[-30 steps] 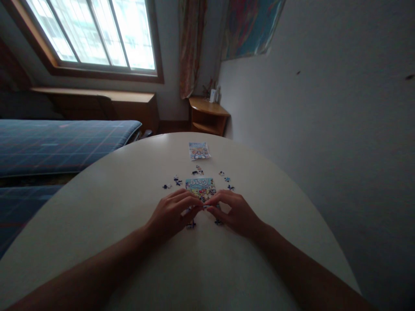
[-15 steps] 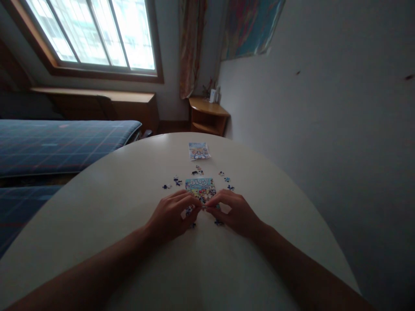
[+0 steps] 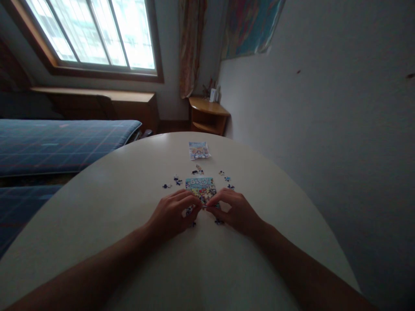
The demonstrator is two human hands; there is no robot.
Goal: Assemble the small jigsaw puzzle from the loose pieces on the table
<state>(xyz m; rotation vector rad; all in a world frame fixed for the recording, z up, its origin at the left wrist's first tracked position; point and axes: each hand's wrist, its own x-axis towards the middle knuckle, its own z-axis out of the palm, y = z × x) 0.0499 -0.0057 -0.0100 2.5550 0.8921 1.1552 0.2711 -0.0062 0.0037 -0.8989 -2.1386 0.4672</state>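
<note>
A partly covered jigsaw puzzle (image 3: 201,185) with a light-blue top and colourful print lies on the white round table. Over its near part, my left hand (image 3: 177,211) and my right hand (image 3: 234,209) meet with thumbs and index fingers pinched. Between the fingertips is a small puzzle piece (image 3: 204,206), mostly hidden, with both hands on it. Loose pieces peek out below the left hand (image 3: 193,224) and by the right palm (image 3: 218,221). The fingers cover the puzzle's lower part.
Loose puzzle pieces lie left (image 3: 177,180), behind (image 3: 197,171) and right (image 3: 227,179) of the puzzle. A printed picture sheet (image 3: 199,150) rests farther back on the table (image 3: 136,172). A plaid mattress (image 3: 65,144) is at left; a wall (image 3: 324,129) stands at right.
Both hands stay almost in place, fingertips still together over the puzzle. The finger positions shift only very slightly; the loose pieces and sheet have not moved.
</note>
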